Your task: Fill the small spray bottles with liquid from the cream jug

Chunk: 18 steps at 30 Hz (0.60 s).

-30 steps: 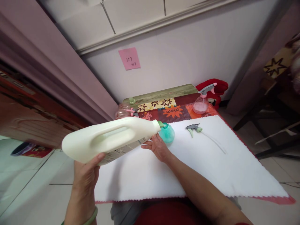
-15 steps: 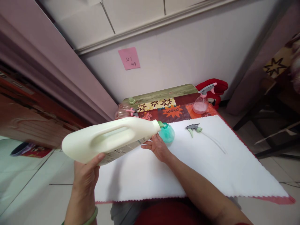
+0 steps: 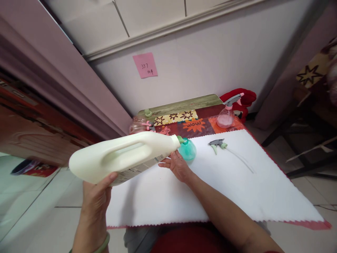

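Note:
A large pale cream detergent jug (image 3: 86, 160) is tipped nearly on its side, its green pouring spout at the mouth of a small teal spray bottle (image 3: 189, 151). My left hand (image 3: 96, 193) grips the jug's lower body from underneath, thumb on its side. Under the neck, my right hand (image 3: 179, 167) supports the jug, some fingers stretched along its underside. Teal liquid shows inside the spray bottle, which stands upright on the white cloth. To its right lies a grey and green trigger sprayer head (image 3: 218, 144) with a clear tube. Any liquid stream is too small to make out.
A second spray bottle (image 3: 225, 117) with pink liquid stands at the table's back right. Clear bottles with pink parts (image 3: 139, 124) lie at the back left, near a green cap (image 3: 148, 112). White cloth (image 3: 163, 200) covers the table; behind it is a wall.
Almost nothing differs. Both hands keep the jug tilted at the spray bottle's mouth, with only a very slight shift of the jug.

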Each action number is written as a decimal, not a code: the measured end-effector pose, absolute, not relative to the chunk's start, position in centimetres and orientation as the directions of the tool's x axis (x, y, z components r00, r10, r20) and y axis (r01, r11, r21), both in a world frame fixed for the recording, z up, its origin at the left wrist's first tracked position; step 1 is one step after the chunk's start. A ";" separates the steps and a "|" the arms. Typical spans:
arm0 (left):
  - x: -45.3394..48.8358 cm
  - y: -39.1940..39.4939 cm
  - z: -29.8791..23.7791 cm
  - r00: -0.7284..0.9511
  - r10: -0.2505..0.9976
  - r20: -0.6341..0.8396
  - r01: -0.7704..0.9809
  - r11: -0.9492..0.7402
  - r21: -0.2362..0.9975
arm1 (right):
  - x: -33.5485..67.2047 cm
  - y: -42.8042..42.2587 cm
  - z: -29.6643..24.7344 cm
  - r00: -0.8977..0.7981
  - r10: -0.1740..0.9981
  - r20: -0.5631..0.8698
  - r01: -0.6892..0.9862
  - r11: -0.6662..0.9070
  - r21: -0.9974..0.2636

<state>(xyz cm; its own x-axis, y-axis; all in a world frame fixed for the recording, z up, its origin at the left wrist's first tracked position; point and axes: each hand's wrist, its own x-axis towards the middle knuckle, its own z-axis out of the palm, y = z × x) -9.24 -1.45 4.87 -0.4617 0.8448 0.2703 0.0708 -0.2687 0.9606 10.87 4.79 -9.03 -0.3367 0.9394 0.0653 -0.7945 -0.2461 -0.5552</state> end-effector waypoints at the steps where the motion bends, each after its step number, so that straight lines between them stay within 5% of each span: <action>1: -9.3 -1.5 4.8 -0.462 0.845 0.271 0.073 -0.268 0.961 | 10.9 4.8 -9.0 -0.337 0.939 0.067 -0.795 -0.246 -0.555; 18: -9.4 -1.4 4.7 -0.471 0.839 0.273 0.082 -0.266 0.960 | 10.8 4.8 -9.1 -0.337 0.940 0.062 -0.790 -0.246 -0.562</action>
<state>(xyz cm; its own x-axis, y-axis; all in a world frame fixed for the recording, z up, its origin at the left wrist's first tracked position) -9.36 -1.35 4.74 -0.4708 0.8390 0.2727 0.0816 -0.2664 0.9604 10.85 4.78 -9.08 -0.3368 0.9396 0.0618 -0.7896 -0.2460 -0.5621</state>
